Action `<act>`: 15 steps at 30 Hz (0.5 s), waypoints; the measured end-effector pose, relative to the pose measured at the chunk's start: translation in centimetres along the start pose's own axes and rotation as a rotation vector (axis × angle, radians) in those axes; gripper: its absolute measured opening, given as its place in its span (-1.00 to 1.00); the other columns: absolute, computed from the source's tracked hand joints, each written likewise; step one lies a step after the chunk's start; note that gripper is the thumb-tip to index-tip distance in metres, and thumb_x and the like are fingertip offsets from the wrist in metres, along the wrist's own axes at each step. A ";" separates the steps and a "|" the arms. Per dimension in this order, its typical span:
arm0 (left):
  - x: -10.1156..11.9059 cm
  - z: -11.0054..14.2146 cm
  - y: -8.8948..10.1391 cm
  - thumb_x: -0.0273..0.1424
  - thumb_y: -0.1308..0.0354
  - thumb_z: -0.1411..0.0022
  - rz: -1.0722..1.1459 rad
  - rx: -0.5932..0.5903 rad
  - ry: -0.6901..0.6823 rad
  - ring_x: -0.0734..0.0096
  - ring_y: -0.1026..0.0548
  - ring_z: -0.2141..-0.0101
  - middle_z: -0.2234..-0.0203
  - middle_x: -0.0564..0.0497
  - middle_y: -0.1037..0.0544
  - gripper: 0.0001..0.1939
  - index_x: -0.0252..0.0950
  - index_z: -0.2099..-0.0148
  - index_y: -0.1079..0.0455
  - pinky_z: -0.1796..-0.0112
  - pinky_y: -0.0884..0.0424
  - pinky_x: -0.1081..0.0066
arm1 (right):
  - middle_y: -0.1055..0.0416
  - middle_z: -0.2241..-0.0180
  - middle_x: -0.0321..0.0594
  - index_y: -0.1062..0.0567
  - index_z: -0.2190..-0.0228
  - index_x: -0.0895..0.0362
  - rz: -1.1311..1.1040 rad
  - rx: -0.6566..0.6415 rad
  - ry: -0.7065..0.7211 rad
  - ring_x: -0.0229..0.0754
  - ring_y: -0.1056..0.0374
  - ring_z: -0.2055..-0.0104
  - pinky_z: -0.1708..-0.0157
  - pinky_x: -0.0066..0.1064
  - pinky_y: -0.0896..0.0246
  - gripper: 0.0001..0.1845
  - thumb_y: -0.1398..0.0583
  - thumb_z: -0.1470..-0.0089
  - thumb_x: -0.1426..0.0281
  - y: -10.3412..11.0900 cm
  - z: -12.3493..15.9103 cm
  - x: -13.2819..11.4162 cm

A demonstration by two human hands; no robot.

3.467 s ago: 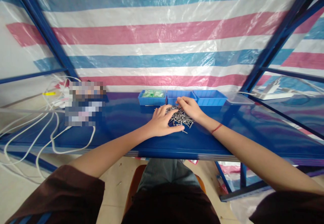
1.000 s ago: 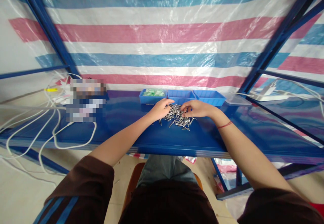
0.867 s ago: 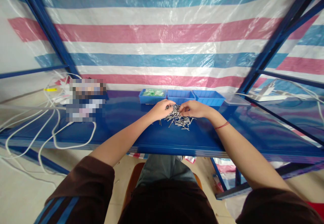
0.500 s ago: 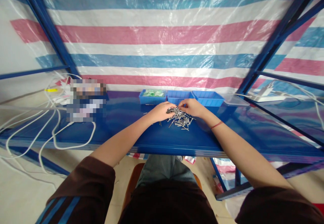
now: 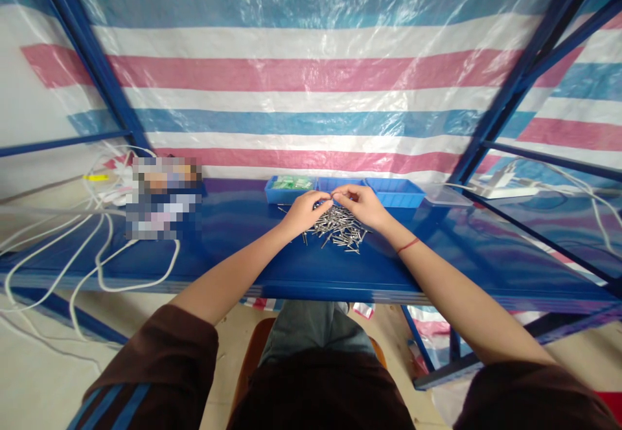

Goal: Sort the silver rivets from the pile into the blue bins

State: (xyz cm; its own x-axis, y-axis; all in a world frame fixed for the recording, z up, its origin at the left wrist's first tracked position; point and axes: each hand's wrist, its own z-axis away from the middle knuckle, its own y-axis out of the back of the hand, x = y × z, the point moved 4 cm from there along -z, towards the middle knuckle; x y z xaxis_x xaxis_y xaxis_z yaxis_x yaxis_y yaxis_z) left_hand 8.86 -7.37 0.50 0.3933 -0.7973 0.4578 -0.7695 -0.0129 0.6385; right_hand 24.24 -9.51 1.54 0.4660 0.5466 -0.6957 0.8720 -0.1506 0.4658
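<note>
A pile of thin, silvery metal pins (image 5: 336, 228), perhaps rivets, lies on the blue tabletop (image 5: 223, 242). Just above the pile's far edge, my left hand (image 5: 307, 211) is closed in a pinch. My right hand (image 5: 360, 203) meets it from the other side, thumb and fingers pinched too, so the fingertips of both hands touch or nearly touch. Whatever is between them is too small to make out. Behind the hands stands the middle blue bin (image 5: 341, 186), partly covered by the fingers.
A blue bin with green-and-white packets (image 5: 291, 182) stands at the left, another blue bin (image 5: 394, 193) at the right. Beside that lies a clear plastic lid (image 5: 449, 195). White cables (image 5: 138, 286) loop over the table's left end; blue posts (image 5: 90, 61) frame the striped sheet (image 5: 311, 70).
My left hand has risen off the pile, and my right hand has moved left to meet it. More of the pins show beneath the hands. The view has shifted slightly.
</note>
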 end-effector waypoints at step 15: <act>0.2 0.0 0.3 -0.35 -0.12 -0.21 0.105 0.049 0.074 0.41 -0.50 0.24 0.29 0.01 -0.55 -0.88 -0.29 0.23 -0.40 0.14 -0.39 0.37 | -0.50 0.41 -0.18 -0.53 0.34 0.18 -0.066 0.031 0.020 -0.24 -0.32 0.42 0.36 -0.36 -0.22 -0.64 -0.21 0.02 0.12 -0.3 0.2 -0.8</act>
State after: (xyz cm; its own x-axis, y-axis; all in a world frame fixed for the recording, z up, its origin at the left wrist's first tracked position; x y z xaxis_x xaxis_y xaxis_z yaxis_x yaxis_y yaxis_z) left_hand 8.74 -7.56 0.76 0.3442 -0.7491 0.5660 -0.8312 0.0372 0.5548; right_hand 23.60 -10.03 1.83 0.4045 0.5724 -0.7132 0.9051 -0.1387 0.4020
